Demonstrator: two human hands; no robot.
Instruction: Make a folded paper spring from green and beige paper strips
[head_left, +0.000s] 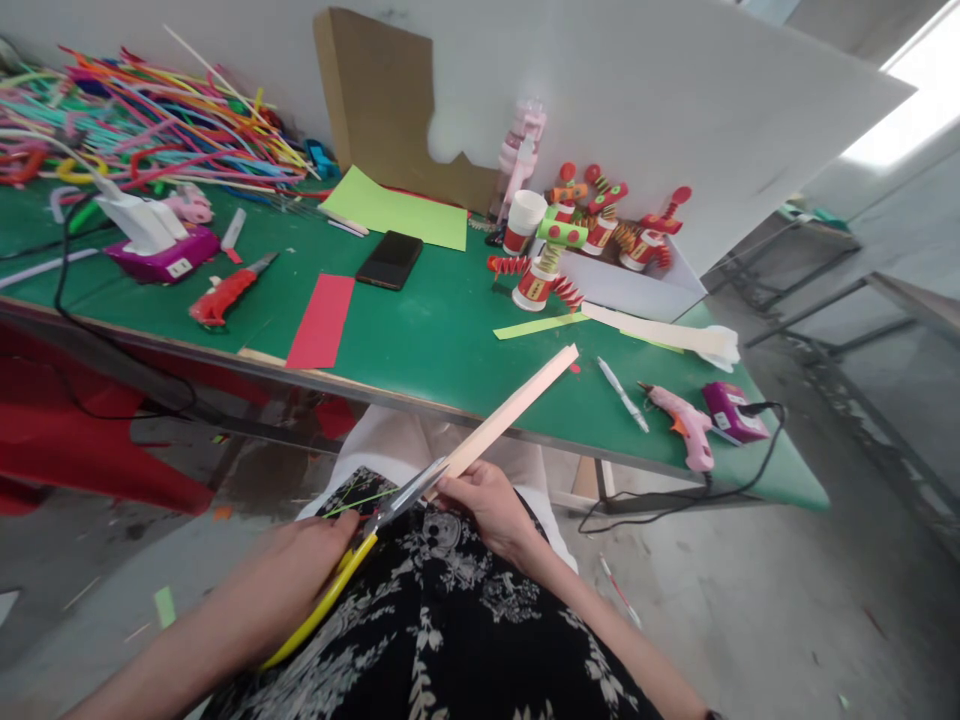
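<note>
My left hand [322,550], partly smeared by motion, is closed on yellow-handled scissors [330,600] above my lap. The metal blades lie at the near end of a pale peach paper strip [510,415]. My right hand [491,510] pinches this strip close to the blades, and its far end reaches over the table edge. A thin green sliver [364,500] shows by my left hand. On the green table [435,330] ahead are a red paper piece [322,322], a white pen [622,395] and a cup figure with folded red paper arms [534,285].
Several cup figures stand in a white box [675,285] at the back. A pink glue gun [684,422] and purple power socket [735,412] sit at right. Toward the left lie a phone [390,260], a red-handled cutter [229,292] and colourful pipe cleaners [187,120].
</note>
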